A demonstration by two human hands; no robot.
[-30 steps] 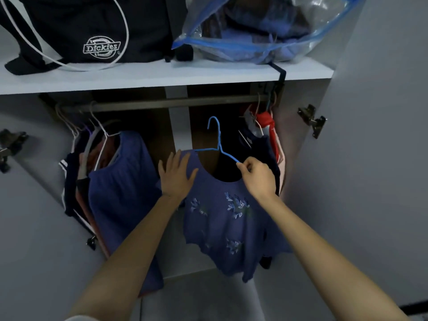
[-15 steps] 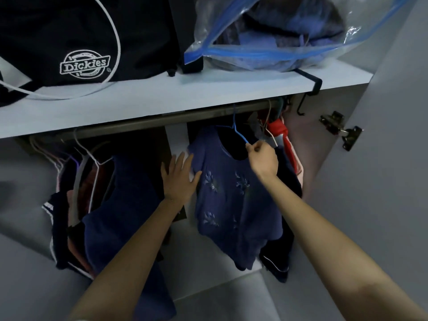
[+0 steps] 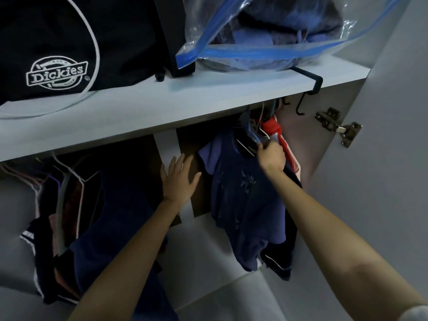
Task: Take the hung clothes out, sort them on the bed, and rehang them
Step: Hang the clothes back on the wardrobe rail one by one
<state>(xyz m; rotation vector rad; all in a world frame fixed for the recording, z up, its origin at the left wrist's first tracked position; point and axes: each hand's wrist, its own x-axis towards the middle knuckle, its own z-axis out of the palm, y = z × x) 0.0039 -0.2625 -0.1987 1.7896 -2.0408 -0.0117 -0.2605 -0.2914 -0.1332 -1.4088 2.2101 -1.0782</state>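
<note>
Here, right of centre, the hanger (image 3: 252,135) is pinched in the tight grip of the right hand (image 3: 271,155), the top (image 3: 243,200) hanging from it. The left hand (image 3: 179,181) is held just beside, fingers spread, holding nothing. The hook is best eased over the rail by feel (both are hidden behind the shelf (image 3: 208,100)).

Pale wardrobe shelf (image 3: 139,107), open door (image 3: 393,170), metal hinge (image 3: 338,126), dim interior
</note>
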